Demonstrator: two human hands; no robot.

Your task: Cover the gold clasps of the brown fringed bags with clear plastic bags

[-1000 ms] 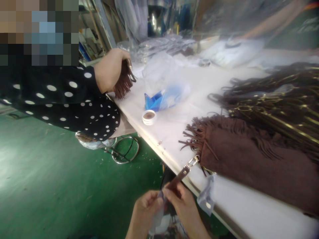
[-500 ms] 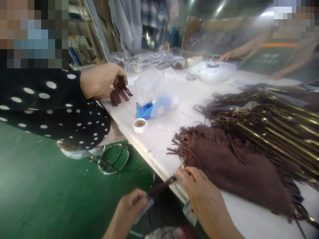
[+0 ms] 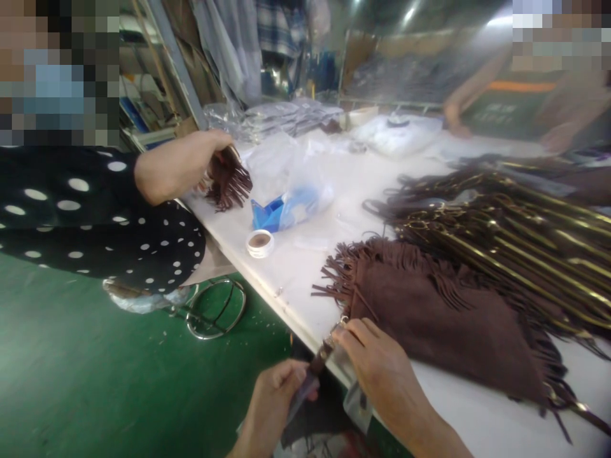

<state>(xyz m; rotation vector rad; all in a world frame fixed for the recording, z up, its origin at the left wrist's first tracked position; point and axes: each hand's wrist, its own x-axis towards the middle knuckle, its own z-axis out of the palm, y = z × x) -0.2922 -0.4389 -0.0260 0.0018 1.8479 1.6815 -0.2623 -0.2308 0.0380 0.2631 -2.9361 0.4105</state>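
Observation:
A dark brown fringed bag [image 3: 443, 318] lies flat on the white table near its front edge. Its brown strap [image 3: 319, 361] runs from a metal ring at the bag's left corner, out past the table edge. My left hand [image 3: 279, 394] is closed round the strap, where clear plastic wrap covers part of it. At the strap's metal clasp [image 3: 342, 322], my right hand [image 3: 375, 359] pinches the hardware beside the bag; its fingertips are partly hidden. A loose flap of clear plastic [image 3: 358, 404] hangs below my right wrist.
Several brown bags with gold chains [image 3: 496, 222] are piled at right. A white jar [image 3: 260, 243] and a blue tape dispenser [image 3: 270, 213] stand left of centre. A co-worker's hand [image 3: 191, 162] holds brown fringe at left; another person's arms [image 3: 458, 114] rest at the far side.
My left hand has slid along the strap toward my right hand and the clasp. The co-worker at left has lifted and turned the fringed piece, showing more fringe. The view has shifted slightly.

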